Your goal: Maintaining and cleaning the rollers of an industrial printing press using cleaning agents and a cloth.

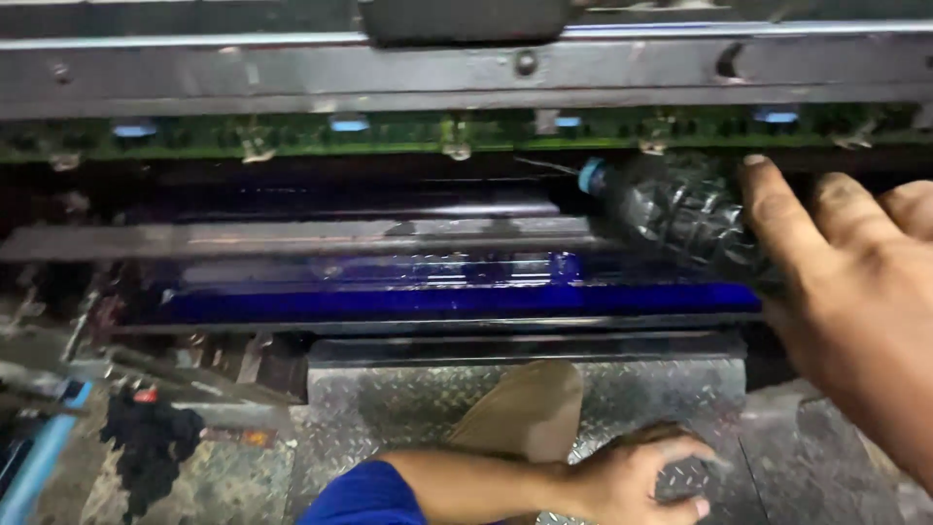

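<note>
Two hands (pixel 855 292) (pixel 632 481) (ink-stained), one plastic bottle (pixel 680 214)

A dark, crumpled plastic bottle (pixel 680 216) with a blue cap is lying tilted, cap pointing up-left, over the blue ink roller (pixel 457 299).

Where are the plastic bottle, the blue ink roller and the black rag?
bottle (pixel 680 209), head view, crumpled clear body.
blue roller (pixel 437 301), head view, inked front face.
black rag (pixel 146 442), head view, middle of the cloth.
</note>
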